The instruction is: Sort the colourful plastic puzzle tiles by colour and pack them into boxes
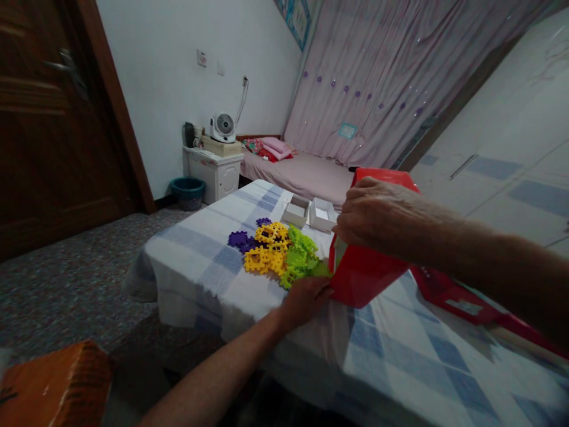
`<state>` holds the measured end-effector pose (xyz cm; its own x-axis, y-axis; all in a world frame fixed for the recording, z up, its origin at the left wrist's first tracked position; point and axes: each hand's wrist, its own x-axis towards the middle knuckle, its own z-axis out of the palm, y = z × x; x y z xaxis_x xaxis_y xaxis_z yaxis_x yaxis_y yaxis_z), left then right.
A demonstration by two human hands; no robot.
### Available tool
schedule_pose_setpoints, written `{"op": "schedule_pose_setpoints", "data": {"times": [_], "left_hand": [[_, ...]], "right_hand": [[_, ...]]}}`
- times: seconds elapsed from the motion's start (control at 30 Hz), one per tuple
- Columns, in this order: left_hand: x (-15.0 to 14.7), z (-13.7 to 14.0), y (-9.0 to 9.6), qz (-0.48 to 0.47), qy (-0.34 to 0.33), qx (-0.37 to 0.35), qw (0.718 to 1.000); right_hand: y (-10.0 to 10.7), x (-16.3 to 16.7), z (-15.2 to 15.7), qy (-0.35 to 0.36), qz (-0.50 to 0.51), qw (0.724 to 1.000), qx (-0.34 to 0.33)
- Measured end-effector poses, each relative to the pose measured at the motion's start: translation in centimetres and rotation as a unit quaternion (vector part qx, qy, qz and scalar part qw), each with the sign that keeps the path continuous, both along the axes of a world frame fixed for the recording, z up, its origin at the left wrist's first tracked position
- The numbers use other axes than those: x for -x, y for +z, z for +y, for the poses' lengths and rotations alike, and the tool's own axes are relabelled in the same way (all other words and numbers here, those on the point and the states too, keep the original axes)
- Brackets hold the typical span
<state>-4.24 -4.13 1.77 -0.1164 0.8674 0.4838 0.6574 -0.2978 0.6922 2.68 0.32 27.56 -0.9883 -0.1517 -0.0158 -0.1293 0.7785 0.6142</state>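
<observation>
Red box (pixel 373 274): right of centre, its inside mostly hidden from us.
Right hand (pixel 362 212): we lose its fingertips, curled away; the forearm runs off the right edge.
Left hand (pixel 306 300): lower middle, too dim for us to tell each finger; the arm is cut by the bottom edge.
Orange box (pixel 57 385): cropped at lower left, its marks too blurred to read.

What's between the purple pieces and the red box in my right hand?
Yellow pieces, then green pieces, lie between them, as the head view shows.
</observation>
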Motion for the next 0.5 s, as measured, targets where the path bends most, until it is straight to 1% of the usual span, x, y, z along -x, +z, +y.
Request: {"op": "schedule_pose_setpoints", "data": {"times": [0.1, 0.17, 0.3, 0.4, 0.5], "left_hand": [[-0.2, 0.0, -0.3, 0.013, 0.001, -0.025, 1.000], [-0.2, 0.0, -0.4, 0.030, -0.017, -0.045, 0.998], [-0.4, -0.1, -0.7, 0.078, -0.071, -0.068, 0.992], [-0.4, -0.5, -0.8, 0.121, -0.093, -0.064, 0.986], [0.0, -0.8, -0.4, 0.156, -0.104, -0.076, 0.979]], "right_hand": [[0.3, -2.0, -0.2, -0.021, -0.009, 1.000, -0.016], [0.3, -3.7, -0.9, -0.032, -0.001, 0.999, -0.012], [-0.1, -7.6, -2.2, -0.041, 0.022, 0.998, 0.034], [-0.7, -10.4, -2.8, -0.054, 0.052, 0.995, 0.072], [-1.5, -12.8, -3.8, -0.070, 0.082, 0.990, 0.088]]}}
